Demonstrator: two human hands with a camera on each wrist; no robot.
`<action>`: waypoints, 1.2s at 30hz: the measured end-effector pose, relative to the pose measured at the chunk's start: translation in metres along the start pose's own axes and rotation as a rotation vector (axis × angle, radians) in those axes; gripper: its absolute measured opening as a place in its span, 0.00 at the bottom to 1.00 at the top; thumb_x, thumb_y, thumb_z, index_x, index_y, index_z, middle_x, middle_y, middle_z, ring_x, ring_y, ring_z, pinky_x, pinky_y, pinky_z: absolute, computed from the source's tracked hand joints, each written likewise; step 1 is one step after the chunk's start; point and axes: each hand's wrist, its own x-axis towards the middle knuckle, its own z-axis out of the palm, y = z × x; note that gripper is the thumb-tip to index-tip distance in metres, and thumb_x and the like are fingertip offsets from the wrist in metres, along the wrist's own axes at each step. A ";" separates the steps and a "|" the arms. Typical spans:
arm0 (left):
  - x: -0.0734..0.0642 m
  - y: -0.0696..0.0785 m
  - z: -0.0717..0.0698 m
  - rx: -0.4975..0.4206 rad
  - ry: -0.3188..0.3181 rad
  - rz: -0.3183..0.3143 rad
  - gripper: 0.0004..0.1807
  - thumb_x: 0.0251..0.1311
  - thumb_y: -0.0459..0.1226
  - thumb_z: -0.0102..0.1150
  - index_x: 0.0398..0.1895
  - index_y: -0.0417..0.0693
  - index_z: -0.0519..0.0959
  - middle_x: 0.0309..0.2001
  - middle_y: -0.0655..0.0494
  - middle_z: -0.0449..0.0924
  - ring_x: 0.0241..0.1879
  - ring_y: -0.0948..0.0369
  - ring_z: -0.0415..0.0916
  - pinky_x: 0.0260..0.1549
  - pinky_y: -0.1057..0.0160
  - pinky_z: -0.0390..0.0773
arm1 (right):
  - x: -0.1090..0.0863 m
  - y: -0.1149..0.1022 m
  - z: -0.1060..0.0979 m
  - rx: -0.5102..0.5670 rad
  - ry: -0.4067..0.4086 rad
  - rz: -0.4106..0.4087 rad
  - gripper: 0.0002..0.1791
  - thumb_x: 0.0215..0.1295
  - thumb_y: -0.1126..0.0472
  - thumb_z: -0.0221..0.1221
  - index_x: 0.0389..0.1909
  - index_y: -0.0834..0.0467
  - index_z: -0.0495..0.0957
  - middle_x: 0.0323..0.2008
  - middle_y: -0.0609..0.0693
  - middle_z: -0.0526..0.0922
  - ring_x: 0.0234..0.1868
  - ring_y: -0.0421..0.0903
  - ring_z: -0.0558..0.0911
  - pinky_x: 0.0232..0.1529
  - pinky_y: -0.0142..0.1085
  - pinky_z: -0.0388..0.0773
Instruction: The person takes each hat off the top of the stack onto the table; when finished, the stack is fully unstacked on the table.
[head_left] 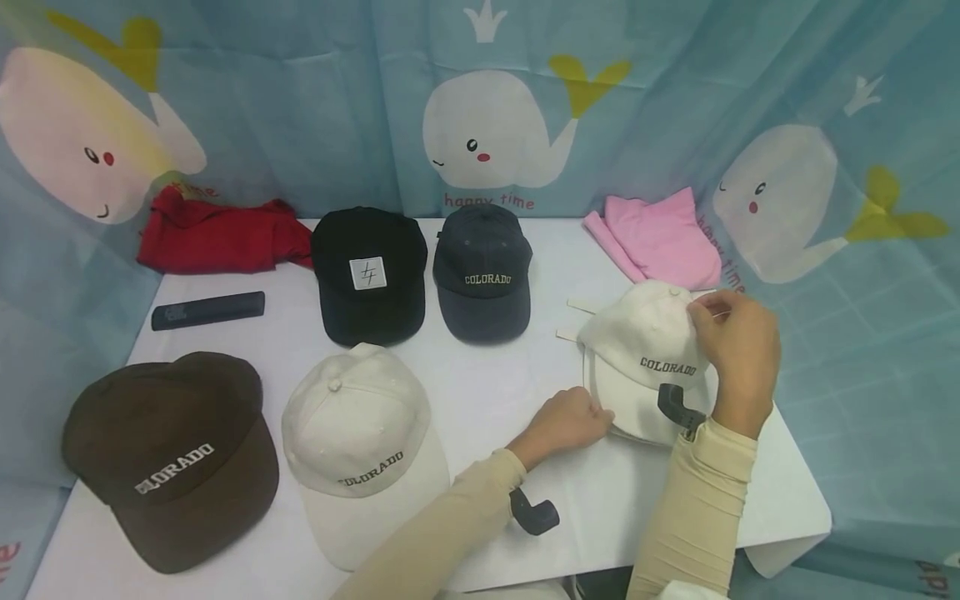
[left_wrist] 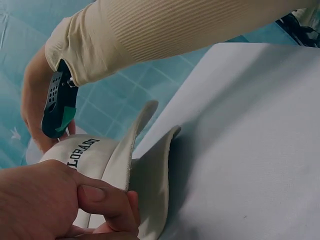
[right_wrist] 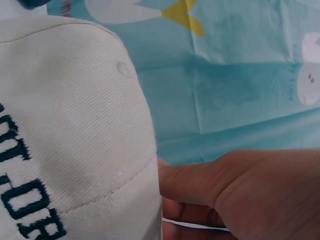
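Note:
A cream baseball cap [head_left: 651,333] lettered COLORADO sits at the table's right side. Two brims, one above the other, show in the left wrist view: an upper brim [left_wrist: 120,165] and a lower brim [left_wrist: 155,185], so two caps seem nested. My left hand [head_left: 564,423] pinches the left edge of the upper brim between thumb and fingers. Over at the crown's right side, my right hand [head_left: 742,350] grips the cap edge; its fingertips are partly hidden behind the fabric [right_wrist: 90,125] in the right wrist view. Two thin straps [head_left: 577,307] stick out at the left.
To the left lie another cream cap [head_left: 360,425] and a brown cap [head_left: 172,450]. Behind them are a black cap [head_left: 367,308], a navy cap [head_left: 483,250], a dark flat case [head_left: 208,310], folded red cloth [head_left: 217,237] and pink cloth [head_left: 660,237]. A whale-printed curtain [head_left: 300,108] borders the table.

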 end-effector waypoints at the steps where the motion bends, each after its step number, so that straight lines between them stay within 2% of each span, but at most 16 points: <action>1: -0.004 0.004 -0.004 -0.012 0.002 0.005 0.31 0.72 0.50 0.57 0.09 0.56 0.62 0.09 0.63 0.59 0.11 0.65 0.56 0.12 0.64 0.55 | 0.000 -0.002 0.000 0.004 0.007 0.002 0.20 0.77 0.49 0.58 0.54 0.60 0.86 0.45 0.64 0.87 0.43 0.60 0.82 0.36 0.48 0.72; 3: -0.007 0.005 -0.007 0.004 0.043 0.040 0.30 0.72 0.50 0.54 0.09 0.57 0.60 0.09 0.64 0.58 0.11 0.65 0.56 0.12 0.65 0.55 | 0.002 -0.007 -0.001 0.019 0.021 0.004 0.20 0.77 0.49 0.58 0.55 0.59 0.86 0.46 0.64 0.86 0.44 0.60 0.82 0.37 0.48 0.72; 6: -0.020 0.017 -0.022 -0.031 0.062 0.065 0.30 0.73 0.47 0.54 0.10 0.56 0.59 0.10 0.65 0.57 0.12 0.66 0.55 0.13 0.66 0.55 | 0.004 -0.015 -0.004 0.044 0.056 -0.007 0.21 0.77 0.49 0.58 0.56 0.59 0.85 0.47 0.65 0.86 0.47 0.61 0.83 0.40 0.49 0.72; 8: -0.026 0.022 -0.029 -0.042 0.087 0.072 0.30 0.75 0.47 0.54 0.11 0.57 0.58 0.10 0.66 0.55 0.12 0.67 0.55 0.14 0.67 0.55 | 0.005 -0.022 -0.006 0.070 0.082 -0.020 0.21 0.77 0.49 0.57 0.56 0.59 0.86 0.48 0.64 0.86 0.48 0.61 0.82 0.41 0.49 0.72; 11: -0.038 0.033 -0.044 -0.083 0.098 0.049 0.30 0.75 0.46 0.56 0.12 0.55 0.59 0.10 0.66 0.55 0.14 0.67 0.55 0.16 0.68 0.54 | 0.006 -0.034 -0.010 0.099 0.122 -0.042 0.21 0.77 0.49 0.56 0.57 0.59 0.86 0.49 0.63 0.86 0.48 0.59 0.82 0.42 0.48 0.71; 16: -0.053 0.036 -0.061 -0.098 0.154 0.070 0.25 0.76 0.46 0.57 0.16 0.55 0.69 0.12 0.66 0.61 0.16 0.68 0.59 0.18 0.68 0.58 | 0.000 -0.056 -0.017 0.137 0.186 -0.067 0.21 0.77 0.49 0.57 0.59 0.58 0.86 0.51 0.60 0.87 0.51 0.57 0.82 0.48 0.46 0.71; 18: -0.062 0.034 -0.069 -0.116 0.179 0.091 0.22 0.77 0.46 0.57 0.19 0.54 0.72 0.12 0.66 0.62 0.16 0.67 0.60 0.18 0.68 0.58 | -0.003 -0.064 -0.019 0.152 0.219 -0.101 0.20 0.76 0.50 0.58 0.57 0.57 0.87 0.50 0.58 0.87 0.50 0.53 0.82 0.49 0.41 0.71; 21: -0.078 0.029 -0.080 -0.151 0.217 0.113 0.19 0.77 0.46 0.56 0.24 0.52 0.74 0.12 0.66 0.60 0.16 0.67 0.60 0.18 0.68 0.58 | -0.010 -0.076 -0.022 0.186 0.264 -0.185 0.16 0.75 0.51 0.62 0.52 0.55 0.89 0.46 0.54 0.88 0.43 0.40 0.80 0.48 0.31 0.70; 25: -0.100 0.017 -0.089 -0.204 0.252 0.138 0.14 0.76 0.45 0.56 0.30 0.51 0.76 0.13 0.66 0.59 0.17 0.68 0.59 0.18 0.68 0.58 | -0.023 -0.093 -0.022 0.251 0.271 -0.313 0.12 0.72 0.54 0.66 0.48 0.55 0.90 0.41 0.51 0.87 0.37 0.27 0.76 0.43 0.22 0.70; 30: -0.128 0.002 -0.092 -0.299 0.227 0.146 0.12 0.77 0.43 0.56 0.34 0.47 0.76 0.15 0.65 0.58 0.18 0.67 0.57 0.19 0.67 0.59 | -0.038 -0.110 -0.018 0.300 0.210 -0.413 0.10 0.72 0.55 0.67 0.45 0.56 0.90 0.39 0.50 0.88 0.37 0.26 0.78 0.42 0.21 0.73; 36: -0.164 -0.020 -0.082 -0.394 0.128 0.102 0.12 0.78 0.43 0.55 0.34 0.49 0.75 0.14 0.66 0.60 0.15 0.68 0.55 0.17 0.69 0.58 | -0.062 -0.110 -0.002 0.312 0.098 -0.517 0.08 0.72 0.57 0.68 0.44 0.57 0.89 0.38 0.49 0.88 0.38 0.29 0.79 0.43 0.24 0.74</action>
